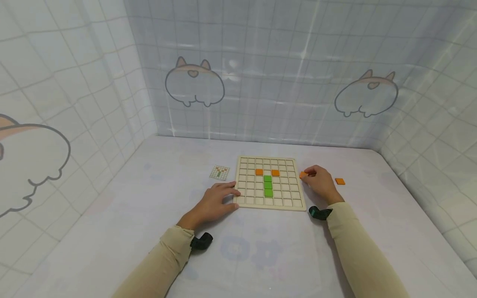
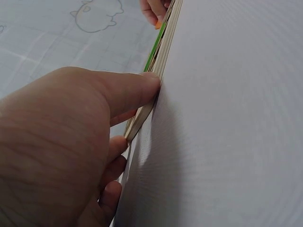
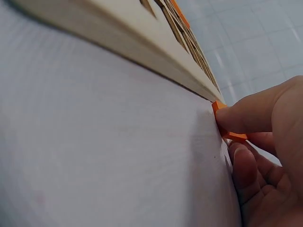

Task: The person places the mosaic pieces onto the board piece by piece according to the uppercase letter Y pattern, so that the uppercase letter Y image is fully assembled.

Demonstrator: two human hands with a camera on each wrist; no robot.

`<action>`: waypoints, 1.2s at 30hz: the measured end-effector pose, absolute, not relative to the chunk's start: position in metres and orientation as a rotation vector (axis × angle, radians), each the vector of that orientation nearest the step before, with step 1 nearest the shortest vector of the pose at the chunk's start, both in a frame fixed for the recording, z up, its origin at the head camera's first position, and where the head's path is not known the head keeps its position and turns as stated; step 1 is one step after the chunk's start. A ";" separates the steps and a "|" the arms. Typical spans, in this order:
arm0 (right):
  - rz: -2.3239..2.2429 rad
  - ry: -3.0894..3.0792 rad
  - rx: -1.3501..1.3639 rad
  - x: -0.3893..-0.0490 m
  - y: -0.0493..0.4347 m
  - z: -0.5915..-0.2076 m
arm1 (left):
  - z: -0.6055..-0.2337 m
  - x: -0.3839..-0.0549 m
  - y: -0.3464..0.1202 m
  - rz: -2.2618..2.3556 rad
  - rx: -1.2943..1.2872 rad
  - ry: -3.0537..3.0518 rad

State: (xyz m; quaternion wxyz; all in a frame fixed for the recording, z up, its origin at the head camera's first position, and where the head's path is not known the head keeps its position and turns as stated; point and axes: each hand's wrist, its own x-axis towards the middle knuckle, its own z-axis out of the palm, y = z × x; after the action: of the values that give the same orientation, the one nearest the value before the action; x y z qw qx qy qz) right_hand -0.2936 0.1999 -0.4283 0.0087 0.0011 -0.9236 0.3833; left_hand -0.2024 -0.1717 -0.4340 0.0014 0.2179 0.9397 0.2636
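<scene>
A wooden grid board (image 1: 249, 196) lies flat on the table. Three green tiles (image 1: 268, 185) form a column in its middle, and two orange tiles (image 1: 259, 171) sit in cells farther back. My left hand (image 1: 214, 203) rests against the board's left side, its thumb (image 2: 135, 90) touching the near corner. Just off the board's right edge, my right hand (image 1: 319, 182) pinches another orange tile (image 3: 218, 108) between thumb and fingers, close to the tabletop. The fingers cover part of that tile.
One loose orange tile (image 1: 340, 181) lies right of my right hand. A small card (image 1: 220, 172) with a coloured grid pattern is left of the board. White tiled-pattern sheeting (image 1: 261, 82) encloses the table (image 1: 238, 256) at the back and sides.
</scene>
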 end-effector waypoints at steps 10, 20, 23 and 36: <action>1.224 -2.846 0.025 -0.293 0.203 -0.430 | -0.433 -0.202 -0.172 0.840 0.668 2.935; 1.216 -2.853 -0.004 -0.292 0.203 -0.429 | -0.433 -0.203 -0.172 0.856 0.661 2.931; 1.218 -2.862 -0.011 -0.293 0.202 -0.431 | -0.433 -0.203 -0.172 0.852 0.664 2.934; 1.211 -2.865 -0.068 -0.293 0.200 -0.434 | -0.433 -0.203 -0.171 0.839 0.665 2.940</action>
State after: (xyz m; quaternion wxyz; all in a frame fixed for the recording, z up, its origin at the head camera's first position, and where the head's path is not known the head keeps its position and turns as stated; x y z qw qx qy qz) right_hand -0.2926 0.1996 -0.4342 0.0150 -0.0219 -0.9208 0.3891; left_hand -0.2028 -0.1707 -0.4333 0.0062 0.2125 0.9396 0.2681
